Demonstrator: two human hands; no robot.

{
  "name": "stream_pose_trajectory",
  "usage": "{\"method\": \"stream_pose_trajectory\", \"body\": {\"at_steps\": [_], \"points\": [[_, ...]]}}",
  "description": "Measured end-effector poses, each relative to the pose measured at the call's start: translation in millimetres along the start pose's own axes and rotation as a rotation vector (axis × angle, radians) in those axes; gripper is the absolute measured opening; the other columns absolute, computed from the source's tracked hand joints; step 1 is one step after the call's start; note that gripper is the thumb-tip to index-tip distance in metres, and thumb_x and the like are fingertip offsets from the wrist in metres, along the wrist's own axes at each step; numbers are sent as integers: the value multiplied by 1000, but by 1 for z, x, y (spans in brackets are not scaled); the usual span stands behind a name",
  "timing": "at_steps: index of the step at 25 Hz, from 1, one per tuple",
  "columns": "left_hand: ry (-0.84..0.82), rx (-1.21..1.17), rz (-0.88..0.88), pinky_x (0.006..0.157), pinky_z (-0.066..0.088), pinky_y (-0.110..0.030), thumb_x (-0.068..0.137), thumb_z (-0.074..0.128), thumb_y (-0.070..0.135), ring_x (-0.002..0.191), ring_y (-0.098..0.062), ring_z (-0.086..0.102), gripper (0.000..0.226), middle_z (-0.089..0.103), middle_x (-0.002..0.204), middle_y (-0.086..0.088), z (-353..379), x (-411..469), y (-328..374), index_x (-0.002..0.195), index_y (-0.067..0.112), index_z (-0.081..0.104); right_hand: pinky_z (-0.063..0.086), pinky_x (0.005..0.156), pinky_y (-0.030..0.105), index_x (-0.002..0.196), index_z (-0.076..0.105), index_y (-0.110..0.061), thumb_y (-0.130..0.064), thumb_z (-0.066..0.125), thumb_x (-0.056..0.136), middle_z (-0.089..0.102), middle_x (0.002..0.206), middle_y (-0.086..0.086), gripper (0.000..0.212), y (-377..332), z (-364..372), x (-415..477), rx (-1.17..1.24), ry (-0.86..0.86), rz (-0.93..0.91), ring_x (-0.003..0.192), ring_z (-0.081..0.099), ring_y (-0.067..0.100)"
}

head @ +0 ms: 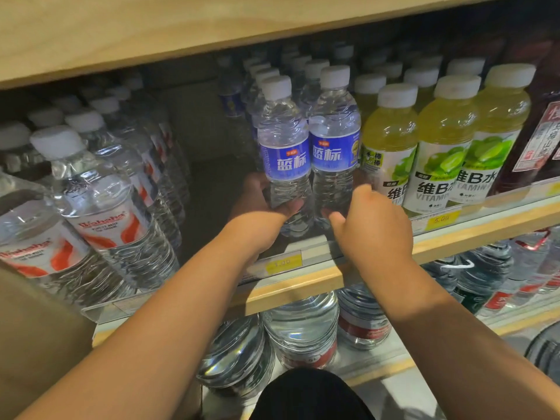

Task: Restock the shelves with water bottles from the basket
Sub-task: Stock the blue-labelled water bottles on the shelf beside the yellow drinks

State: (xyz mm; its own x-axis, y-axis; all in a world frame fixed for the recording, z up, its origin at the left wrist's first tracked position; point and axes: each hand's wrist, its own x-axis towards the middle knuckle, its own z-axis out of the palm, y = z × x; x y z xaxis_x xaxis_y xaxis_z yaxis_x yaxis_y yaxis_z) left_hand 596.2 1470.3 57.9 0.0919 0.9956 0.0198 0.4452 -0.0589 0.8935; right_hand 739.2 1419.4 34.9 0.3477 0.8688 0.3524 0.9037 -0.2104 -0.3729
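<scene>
Two clear water bottles with blue labels and white caps stand upright side by side at the front of the middle shelf (303, 284). My left hand (260, 219) grips the lower body of the left blue-label bottle (285, 150). My right hand (369, 225) grips the lower part of the right blue-label bottle (333, 140), thumb on its front. Behind them runs a row of several more blue-label bottles. The basket is not in view.
Red-and-white labelled water bottles (100, 207) fill the shelf's left side, with a dark gap between them and the blue ones. Yellow-green vitamin drinks (436, 153) stand to the right. A wooden shelf board (151, 31) hangs overhead. Large water jugs (303, 325) sit on the shelf below.
</scene>
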Motion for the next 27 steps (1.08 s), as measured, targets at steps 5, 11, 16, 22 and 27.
{"method": "stream_pose_trajectory", "body": {"at_steps": [5, 11, 16, 22, 27], "points": [[11, -5, 10, 87, 37, -26, 79, 77, 28, 107, -6, 46, 67, 49, 141, 8, 1, 5, -2, 134, 25, 39, 34, 65, 33, 103, 51, -3, -28, 56, 92, 63, 99, 16, 28, -4, 2, 5, -41, -15, -5, 94, 62, 40], [34, -3, 36, 89, 37, -26, 79, 77, 27, 106, -6, 45, 65, 50, 138, 6, 4, 12, -5, 133, 24, 40, 34, 66, 33, 123, 46, -1, -29, 59, 92, 62, 100, 16, 44, -6, 6, 14, -25, -36, -1, 95, 61, 40], [39, 11, 36, 103, 42, -37, 79, 77, 28, 117, -11, 49, 65, 50, 139, 5, 5, 18, -7, 132, 24, 41, 34, 65, 31, 123, 46, -2, -21, 58, 91, 58, 93, 16, 39, -7, 10, 18, -43, -60, 30, 94, 61, 40], [60, 64, 41, 92, 38, -28, 80, 75, 33, 123, -17, 51, 65, 49, 142, 5, 6, 23, -6, 134, 23, 40, 36, 64, 31, 120, 53, 1, -14, 57, 88, 59, 92, 16, 35, -7, 9, 19, -42, -89, 33, 86, 59, 40], [18, 81, 45, 85, 34, -25, 81, 74, 35, 105, -7, 48, 66, 52, 138, 8, 1, 16, -2, 136, 26, 40, 34, 64, 32, 81, 43, -9, -15, 53, 88, 46, 79, 11, 14, -4, -1, 11, 21, -113, 25, 75, 48, 34]]}}
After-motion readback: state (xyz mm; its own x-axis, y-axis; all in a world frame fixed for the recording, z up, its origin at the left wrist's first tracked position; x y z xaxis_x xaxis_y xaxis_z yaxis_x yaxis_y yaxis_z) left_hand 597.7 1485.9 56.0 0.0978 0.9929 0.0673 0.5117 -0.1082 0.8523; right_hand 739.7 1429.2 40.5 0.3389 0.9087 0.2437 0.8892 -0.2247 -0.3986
